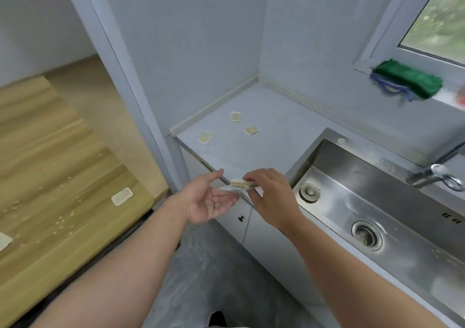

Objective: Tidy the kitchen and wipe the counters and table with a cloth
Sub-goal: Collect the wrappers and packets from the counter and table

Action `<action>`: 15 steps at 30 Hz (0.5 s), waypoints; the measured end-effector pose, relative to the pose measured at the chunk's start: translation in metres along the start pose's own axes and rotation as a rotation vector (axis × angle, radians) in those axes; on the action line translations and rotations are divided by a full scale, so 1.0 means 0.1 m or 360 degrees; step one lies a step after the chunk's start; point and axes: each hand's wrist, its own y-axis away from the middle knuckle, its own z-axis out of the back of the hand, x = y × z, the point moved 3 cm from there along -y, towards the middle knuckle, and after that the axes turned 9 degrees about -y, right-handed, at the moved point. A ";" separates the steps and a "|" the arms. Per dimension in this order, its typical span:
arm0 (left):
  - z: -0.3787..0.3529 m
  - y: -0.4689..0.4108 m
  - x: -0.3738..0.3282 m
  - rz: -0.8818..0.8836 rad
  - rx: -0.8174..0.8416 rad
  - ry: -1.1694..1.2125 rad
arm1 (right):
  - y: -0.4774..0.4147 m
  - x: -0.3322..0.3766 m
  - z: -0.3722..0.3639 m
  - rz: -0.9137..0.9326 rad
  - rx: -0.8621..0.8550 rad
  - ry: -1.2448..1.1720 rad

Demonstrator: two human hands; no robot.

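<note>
My right hand [270, 196] pinches a small stack of flat packets [239, 184] at the front edge of the grey counter [281, 131]. Just left of the stack, my left hand [208, 201] lies palm up with relaxed fingers, holding nothing. Three more pale packets lie on the counter: one near the left edge [205, 138], one further back [235, 116], one to the right [252, 130]. A green cloth [409, 78] with a blue one [388, 88] under it rests on the window sill, out of reach of both hands.
A steel sink [377, 201] with its tap [432, 176] fills the right side. At the left stands a wooden table [55, 176] bearing crumbs, a packet [122, 196] and part of another [3, 241] at the frame's edge. White cabinet doors [264, 232] are below the counter.
</note>
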 end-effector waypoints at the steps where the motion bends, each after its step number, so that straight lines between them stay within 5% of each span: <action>1: 0.04 -0.01 -0.07 0.0009 0.0071 0.0013 | -0.06 0.01 -0.05 0.0093 0.0018 0.0050; 8: 0.35 -0.35 -0.51 -0.0066 0.0025 -0.0050 | -0.64 -0.12 -0.47 0.0494 0.0013 0.0173; 15: 0.63 -0.88 -1.15 -0.0097 -0.0424 0.0032 | -1.42 -0.88 -0.87 0.0170 0.0218 0.0141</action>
